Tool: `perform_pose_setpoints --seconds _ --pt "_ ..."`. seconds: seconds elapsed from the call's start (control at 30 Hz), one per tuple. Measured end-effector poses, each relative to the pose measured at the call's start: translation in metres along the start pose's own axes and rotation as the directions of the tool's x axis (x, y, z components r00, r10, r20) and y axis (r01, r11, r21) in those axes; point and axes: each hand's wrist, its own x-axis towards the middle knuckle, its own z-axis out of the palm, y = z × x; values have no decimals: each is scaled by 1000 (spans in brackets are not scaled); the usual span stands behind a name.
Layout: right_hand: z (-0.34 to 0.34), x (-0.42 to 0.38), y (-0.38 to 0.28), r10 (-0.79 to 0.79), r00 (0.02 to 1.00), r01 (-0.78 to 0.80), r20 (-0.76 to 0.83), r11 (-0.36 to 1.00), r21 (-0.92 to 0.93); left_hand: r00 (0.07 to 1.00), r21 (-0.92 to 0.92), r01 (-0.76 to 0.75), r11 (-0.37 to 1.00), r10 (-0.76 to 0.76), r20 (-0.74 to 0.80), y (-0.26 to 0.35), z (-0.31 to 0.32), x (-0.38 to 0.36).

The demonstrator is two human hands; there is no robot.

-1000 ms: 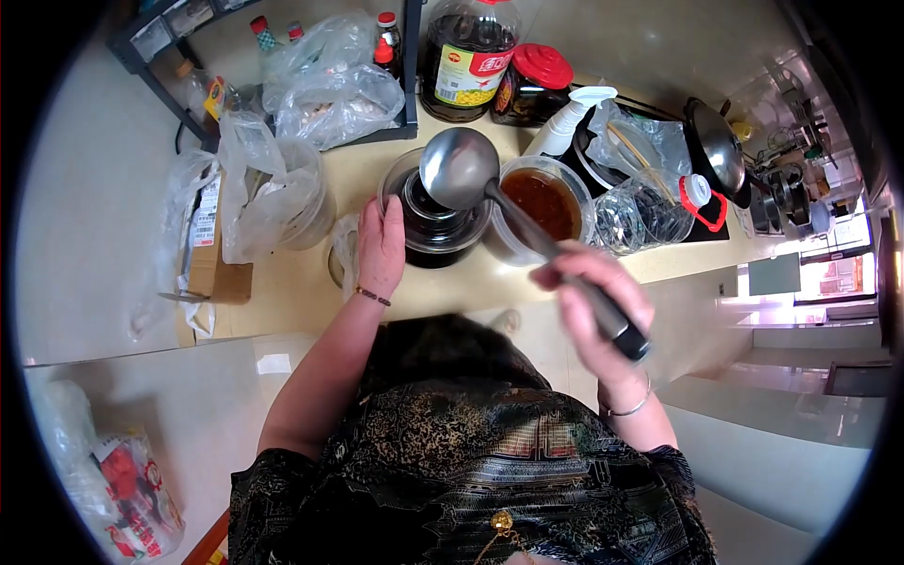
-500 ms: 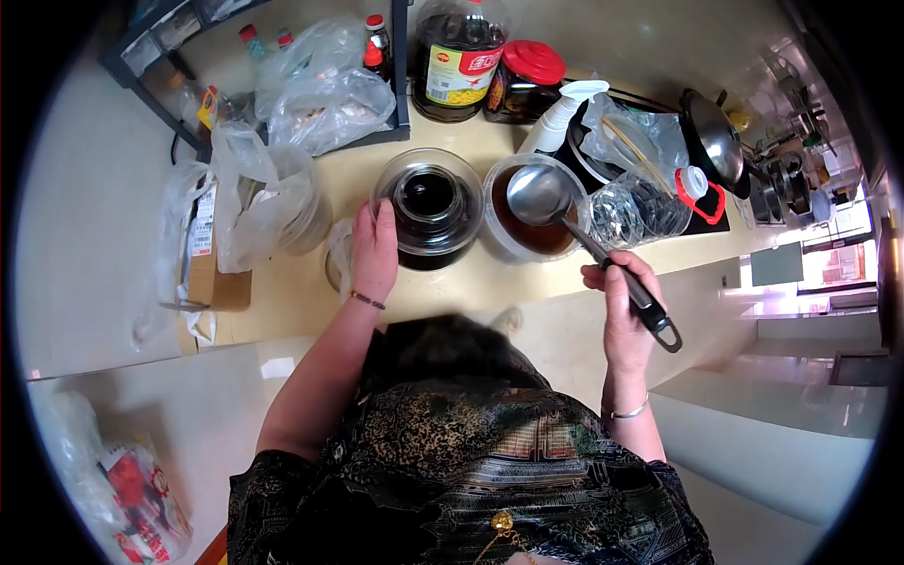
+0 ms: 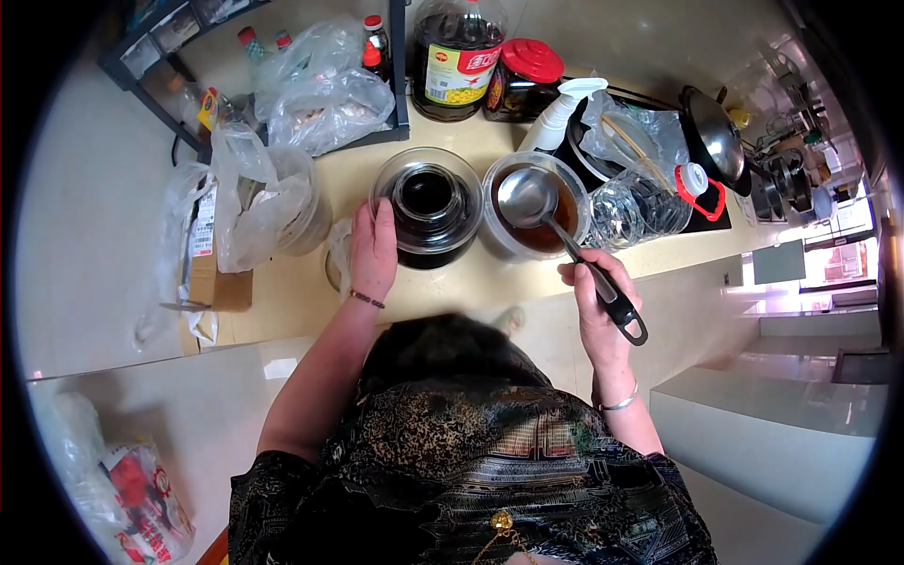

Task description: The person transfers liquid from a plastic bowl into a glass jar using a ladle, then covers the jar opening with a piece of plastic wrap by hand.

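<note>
Stock as I read it from the head view, largest item first.

1. Pale beige countertop, crossing the middle of the frame; everything below stands on it.
2. Large clear plastic oil jug with a yellow-and-red label, top centre, with a dark jar with a red lid to its right.
3. Crumpled clear plastic bags, left of centre.
4. Empty clear plastic bottle with a white cap and red handle, lying on its side at right of centre.
5. Clear glass jar of dark liquid, centre. My left hand rests on its lower-left wall, fingers together and pressed flat to the glass, steadying it rather than closing around it.
6. Round translucent tub of brown liquid, just beside the jar on its right; whether they touch I cannot tell.
7. Steel ladle with a black handle. Its bowl sits over the tub; its long axis runs from upper left down to lower right. My right hand has its fingers clamped around the black handle.

Key relation: the jar mouth lies up and to the left of the ladle bowl, a short way along the handle's own line; the left hand is the nearer to the jar.
</note>
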Motion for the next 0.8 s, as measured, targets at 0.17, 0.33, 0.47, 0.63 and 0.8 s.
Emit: perform_pose_setpoints --seconds 0.17,0.33,0.47,0.63,0.8 --pt "0 1 1 30 1000 -30 3 999 26 1000 -3 11 1000 -11 6 7 -1 -1" --pt "-5 4 13 129 991 -116 -31 955 271 1000 3 15 1000 -15 3 5 -1 -1" --pt "-10 8 21 231 970 -170 -76 869 465 1000 9 17 1000 -17 9 7 -1 -1" --pt "-21 9 20 274 955 -175 -117 833 524 999 13 33 999 -33 14 8 -2 -1" --pt "-33 12 6 217 965 -115 -148 856 504 1000 20 26 999 -26 5 6 -1 -1"
